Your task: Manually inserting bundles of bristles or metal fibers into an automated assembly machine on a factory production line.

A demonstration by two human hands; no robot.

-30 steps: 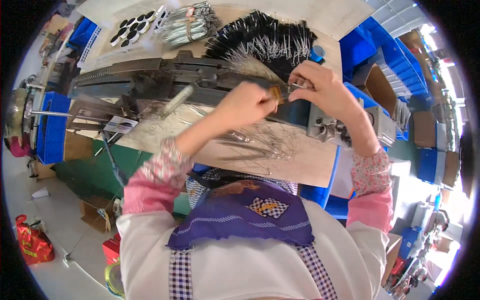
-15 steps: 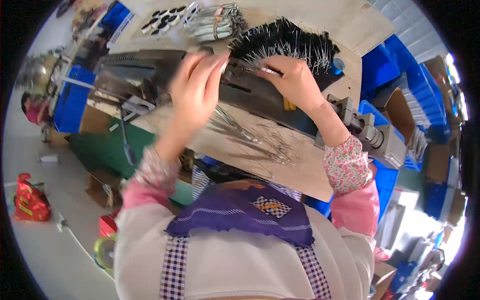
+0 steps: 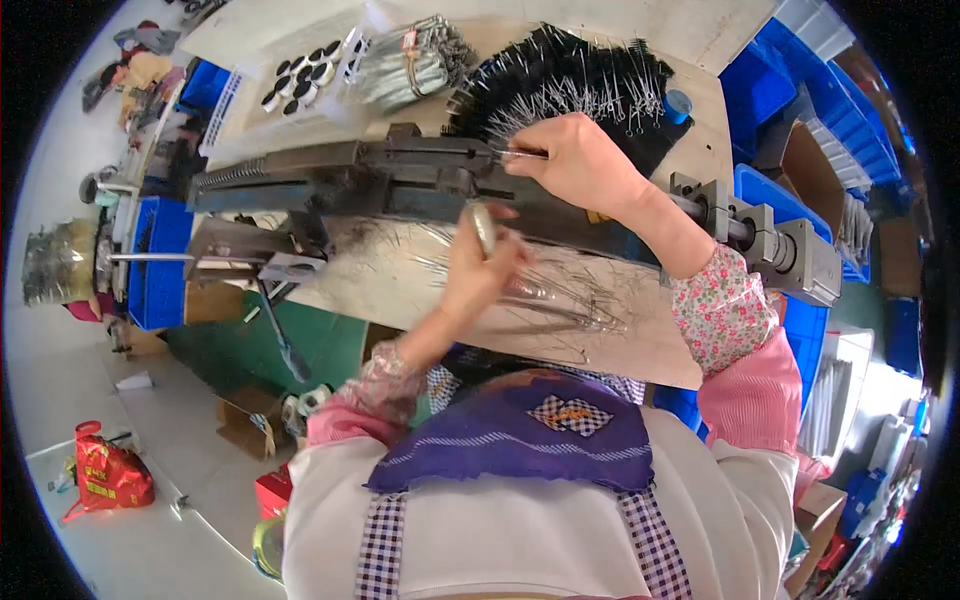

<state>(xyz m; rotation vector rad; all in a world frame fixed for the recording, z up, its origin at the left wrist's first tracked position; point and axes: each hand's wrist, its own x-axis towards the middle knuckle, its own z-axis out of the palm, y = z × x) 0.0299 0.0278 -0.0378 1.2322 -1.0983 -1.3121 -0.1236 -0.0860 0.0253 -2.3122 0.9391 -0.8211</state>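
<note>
My left hand (image 3: 480, 265), slightly blurred, has its fingers curled round a pale oblong handle (image 3: 483, 229) at the near side of a long dark metal machine (image 3: 410, 185). My right hand (image 3: 585, 165) is closed in a pinch on a thin metal piece (image 3: 526, 153) at the machine's top edge; most of that piece is hidden by the fingers. Just behind the right hand lies a heap of black-bristled wire brushes (image 3: 560, 85). Loose thin wires (image 3: 575, 295) are scattered on the wooden bench (image 3: 640, 350) in front of the machine.
A white plastic basket (image 3: 225, 115) with black-and-white round pieces (image 3: 300, 80) stands at the back left, beside a tied bundle of wires (image 3: 415, 65). A metal shaft assembly (image 3: 765, 250) sits at the right. Blue bins (image 3: 755, 110) line the right side.
My left hand has come down and to the right from above the machine onto the pale handle. The right hand stays at the same part of the machine. The whole view has shifted slightly.
</note>
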